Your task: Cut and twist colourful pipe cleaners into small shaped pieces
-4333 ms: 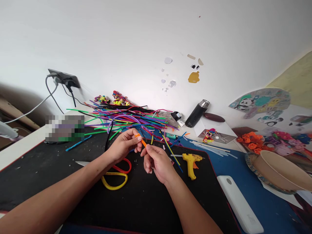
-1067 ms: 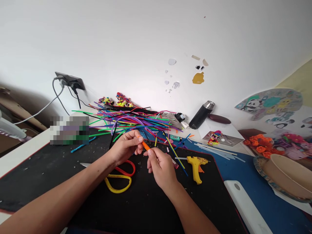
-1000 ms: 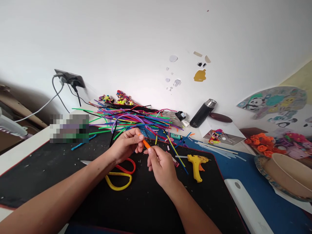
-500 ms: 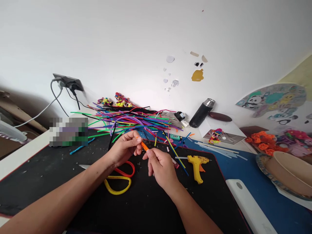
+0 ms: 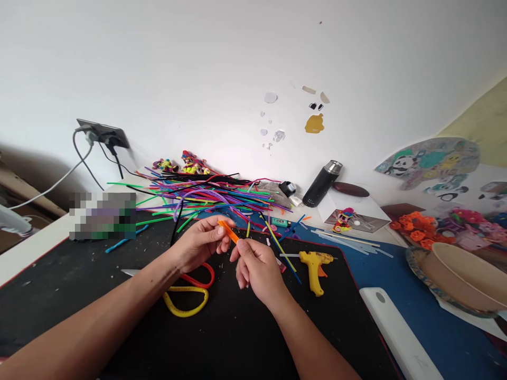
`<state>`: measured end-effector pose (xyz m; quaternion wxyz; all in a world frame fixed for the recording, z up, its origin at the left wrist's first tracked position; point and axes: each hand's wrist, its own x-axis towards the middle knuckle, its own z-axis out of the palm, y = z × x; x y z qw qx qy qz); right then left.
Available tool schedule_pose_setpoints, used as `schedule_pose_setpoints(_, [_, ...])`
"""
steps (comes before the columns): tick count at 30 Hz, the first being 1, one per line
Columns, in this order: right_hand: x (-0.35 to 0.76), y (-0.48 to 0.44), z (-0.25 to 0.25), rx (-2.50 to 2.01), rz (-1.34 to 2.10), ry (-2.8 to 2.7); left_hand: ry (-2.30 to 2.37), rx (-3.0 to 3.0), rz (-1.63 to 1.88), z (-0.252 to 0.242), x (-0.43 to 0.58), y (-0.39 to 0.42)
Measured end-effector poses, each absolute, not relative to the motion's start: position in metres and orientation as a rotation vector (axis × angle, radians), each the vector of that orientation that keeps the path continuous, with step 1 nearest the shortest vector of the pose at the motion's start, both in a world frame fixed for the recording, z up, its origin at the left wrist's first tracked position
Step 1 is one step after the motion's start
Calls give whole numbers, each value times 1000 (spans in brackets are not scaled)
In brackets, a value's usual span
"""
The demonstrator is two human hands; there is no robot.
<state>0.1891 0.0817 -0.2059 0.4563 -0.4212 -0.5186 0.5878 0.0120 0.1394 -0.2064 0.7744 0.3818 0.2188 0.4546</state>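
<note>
Between my two hands is a short length of orange pipe cleaner (image 5: 229, 232), seemingly doubled or bunched. The fingertips of my left hand (image 5: 208, 235) pinch its upper left end. At the lower right end, the thumb and fingers of my right hand (image 5: 255, 264) close on it. Below my left forearm lies a pair of scissors with one yellow and one red handle (image 5: 186, 303); the forearm covers part of it. A yellow glue gun (image 5: 316, 272) rests on its side on the black mat, right of my right hand.
Many coloured pipe cleaners (image 5: 214, 195) lie heaped along the wall. A black flask (image 5: 322, 183) leans behind them. Toward the right are a white box, a small colourful figure (image 5: 343, 219), orange pieces (image 5: 418, 229), a beige bowl (image 5: 471, 274) and a long white object (image 5: 400, 332).
The view has shifted slightly, so most things sit a little further left. More of the orange pipe cleaner shows between my hands; both hands keep their hold.
</note>
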Motion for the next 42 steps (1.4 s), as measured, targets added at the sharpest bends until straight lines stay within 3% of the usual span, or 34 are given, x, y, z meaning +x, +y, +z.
schedule_pose_setpoints(15, [189, 81, -207, -1048, 1492, -1295, 558, 894, 988, -209, 13, 141])
schedule_pose_setpoints(25, [189, 81, -205, -1161, 1271, -1357, 564, 906, 977, -206, 13, 141])
schedule_pose_setpoints(42, [185, 82, -208, -1037, 1539, -1211, 588, 855, 1029, -206, 10, 144])
